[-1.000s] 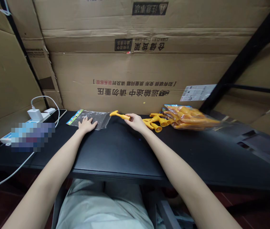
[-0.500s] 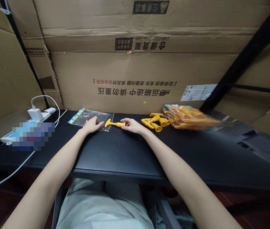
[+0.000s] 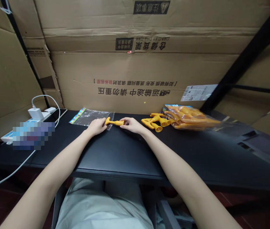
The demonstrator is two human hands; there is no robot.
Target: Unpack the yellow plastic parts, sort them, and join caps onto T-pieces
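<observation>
Cable [image 3: 17,170], thin and white, trails off at the lower left, well to the left of either grip. Next along is a white power strip [image 3: 7,137], partly hidden by a blurred patch, with a white charger [image 3: 36,113] at its far part, also well left of the grips. Closer in, a clear flat bag [image 3: 87,117] lies on the black bench [image 3: 123,152], reaching out to the left and far side of the left grip; a coloured strip [image 3: 77,115] runs along the end away from the hands. The left hand [image 3: 97,126] is over the bag's near part, its fingers curled at the head of a yellow tool [image 3: 115,122]; I cannot tell whether this grip pinches the tool or only touches it. The T-shaped tool lies lengthwise between the two grips, across the bag's right end. The right hand [image 3: 132,125] grasps the flared end between thumb and fingers. To the right of that grip, apart from it, loose yellow pieces [image 3: 152,121] lie clustered. Farther right, just beside them, sits a filled bag [image 3: 189,117] of yellow pieces. Behind it, a paper label [image 3: 199,92] is on the cardboard [image 3: 135,66] that stands beyond both grips.
</observation>
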